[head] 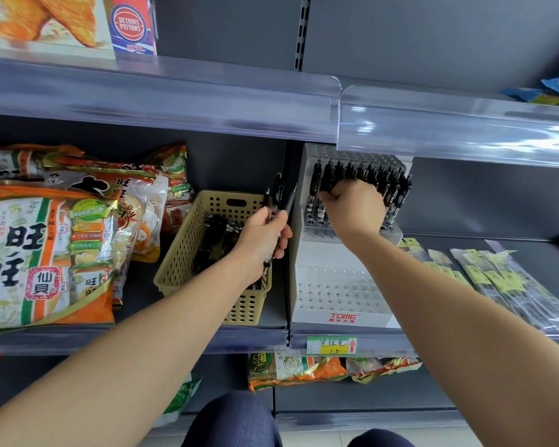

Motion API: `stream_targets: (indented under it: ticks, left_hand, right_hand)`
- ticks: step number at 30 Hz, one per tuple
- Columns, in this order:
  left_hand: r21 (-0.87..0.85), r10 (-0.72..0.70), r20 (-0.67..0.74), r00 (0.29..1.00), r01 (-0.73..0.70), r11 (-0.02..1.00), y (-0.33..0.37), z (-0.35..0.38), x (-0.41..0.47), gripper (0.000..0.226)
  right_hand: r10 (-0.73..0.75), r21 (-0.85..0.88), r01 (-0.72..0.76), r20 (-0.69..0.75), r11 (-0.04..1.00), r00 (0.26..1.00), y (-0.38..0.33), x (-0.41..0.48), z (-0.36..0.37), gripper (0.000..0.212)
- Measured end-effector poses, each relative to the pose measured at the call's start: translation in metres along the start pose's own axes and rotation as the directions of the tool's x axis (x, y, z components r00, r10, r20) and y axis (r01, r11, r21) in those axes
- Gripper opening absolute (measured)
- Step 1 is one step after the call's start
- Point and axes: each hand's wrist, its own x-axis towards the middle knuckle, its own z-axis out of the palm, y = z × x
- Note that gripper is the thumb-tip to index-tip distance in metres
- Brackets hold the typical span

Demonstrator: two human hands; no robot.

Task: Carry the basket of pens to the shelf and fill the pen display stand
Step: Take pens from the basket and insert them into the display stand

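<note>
Head view: the basket (181, 262) is set on the shelf (29, 345) left of the display stand (336, 301), some pens inside. A pen bundle (280, 193) is gripped by the left hand (265, 240); a pen (326, 185) is gripped by the right hand (355, 208) at the part-filled far tier. The near tier is unfilled.

Both bare forearms reach forward. Left hand (265, 235) grips a bundle of black plastic click pens (279, 195), which stick out above its thumb. Right hand (352, 206) is higher, knuckles up, fingers curled round a single black pen (328, 180).
</note>
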Motion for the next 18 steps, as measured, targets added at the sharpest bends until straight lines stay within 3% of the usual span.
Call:
stream_targets:
  ticks: [7,10,14,16,18]
  left_hand:
    - [-0.026,-0.006,-0.012,1.000,0.006,1.000,0.001,0.000,-0.003,0.014]
    - [-0.092,-0.051,-0.017,0.999,0.049,0.995,0.004,0.001,-0.005,0.015]
    - [-0.234,-0.141,-0.032,0.990,0.130,0.964,0.010,0.003,-0.006,0.014]
    - [-0.242,-0.145,-0.040,0.989,0.131,0.961,0.011,0.003,-0.007,0.014]
    - [-0.200,-0.125,-0.040,0.991,0.115,0.973,0.012,0.004,-0.009,0.014]
  right_hand:
    - [-0.013,0.076,0.015,-0.021,0.997,1.000,0.004,-0.002,0.001,0.031]
    - [-0.207,0.149,0.222,-0.110,0.964,0.972,0.006,-0.014,0.005,0.014]
    - [-0.612,0.028,0.640,-0.260,0.768,0.747,0.007,-0.026,0.007,0.035]
    - [-0.717,-0.033,0.735,-0.253,0.678,0.650,0.004,-0.027,0.008,0.029]
    - [-0.761,-0.053,0.775,-0.243,0.630,0.602,0.003,-0.026,0.010,0.023]
